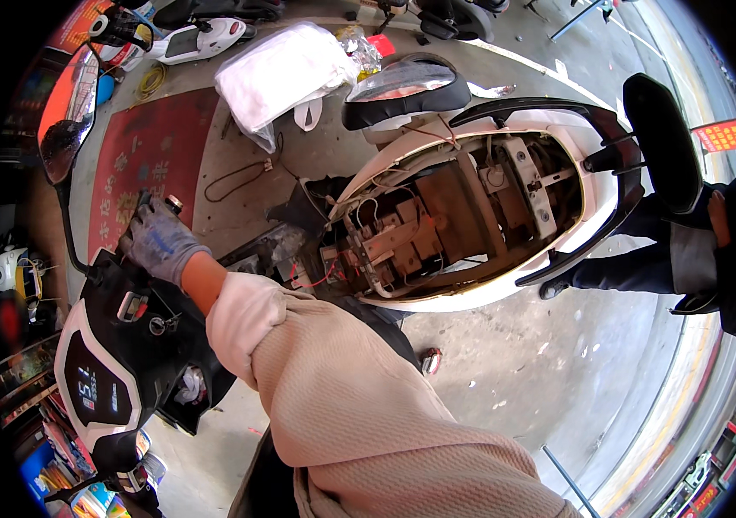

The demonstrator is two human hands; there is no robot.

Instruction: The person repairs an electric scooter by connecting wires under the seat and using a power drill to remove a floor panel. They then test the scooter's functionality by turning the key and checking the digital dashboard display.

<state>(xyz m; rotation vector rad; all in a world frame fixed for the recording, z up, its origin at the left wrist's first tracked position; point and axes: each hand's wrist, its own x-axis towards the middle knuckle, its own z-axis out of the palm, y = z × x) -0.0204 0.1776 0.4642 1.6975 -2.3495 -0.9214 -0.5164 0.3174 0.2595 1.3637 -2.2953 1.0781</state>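
My right hand (pixel 161 242), in a grey-blue work glove, is closed around the far handlebar grip (pixel 173 205) of a scooter whose front points left. The beige sleeve of that arm is rolled back at the wrist. Beside the hand are the black inner panel (pixel 161 337) and a lit dashboard (pixel 100 393) in a white surround. A key (pixel 161 325) sits in the panel. Behind, the scooter's open rear body (pixel 588 186) has its seat off, baring a rusty frame, wires (pixel 376 216) and brackets. My left hand is out of view.
A detached black seat (pixel 407 99) and a white plastic-wrapped bundle (pixel 281 73) lie beyond the scooter. A red mat (pixel 148 173) covers ground at the left. Another person in dark trousers (pixel 627 263) stands by the tail. A mirror (pixel 70 116) rises at upper left.
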